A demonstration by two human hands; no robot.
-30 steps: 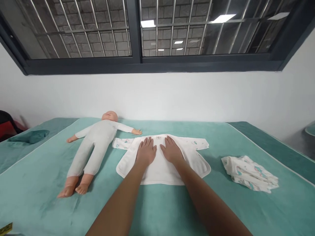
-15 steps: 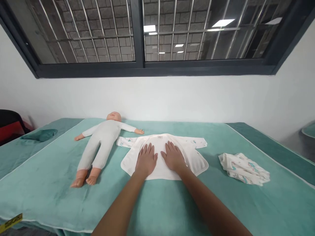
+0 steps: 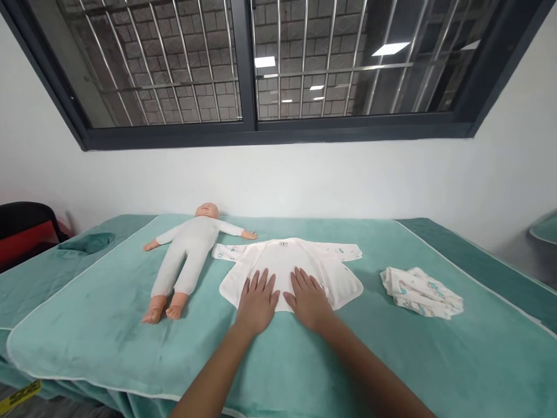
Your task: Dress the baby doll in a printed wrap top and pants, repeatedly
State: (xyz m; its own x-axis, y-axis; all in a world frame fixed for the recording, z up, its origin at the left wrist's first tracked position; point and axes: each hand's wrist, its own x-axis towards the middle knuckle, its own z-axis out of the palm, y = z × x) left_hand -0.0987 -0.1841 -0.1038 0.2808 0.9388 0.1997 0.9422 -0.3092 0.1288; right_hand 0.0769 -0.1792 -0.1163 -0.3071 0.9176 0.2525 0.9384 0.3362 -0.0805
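A small white baby shirt (image 3: 282, 264) lies opened out flat, its printed sleeves stretched to both sides and a little label at the neck. My left hand (image 3: 257, 302) rests palm down on its lower left part, fingers spread. Beside it, my right hand (image 3: 310, 299) lies flat on the lower right part, fingers also apart. Neither hand grips the cloth. To the left, a baby doll (image 3: 190, 249) in a white bodysuit lies on its back, arms out, one hand near the shirt's left sleeve.
A folded printed white garment (image 3: 421, 292) lies to the right. Everything rests on a green padded cover (image 3: 108, 331). Behind it rise a white wall (image 3: 278, 180) and a barred window with a dark frame (image 3: 278, 131). A black and red object (image 3: 28, 235) stands at the far left.
Both hands have slid down the shirt towards me, from near the neck to the lower hem, staying flat. The view has shifted back a little. Doll and folded garment stay put.
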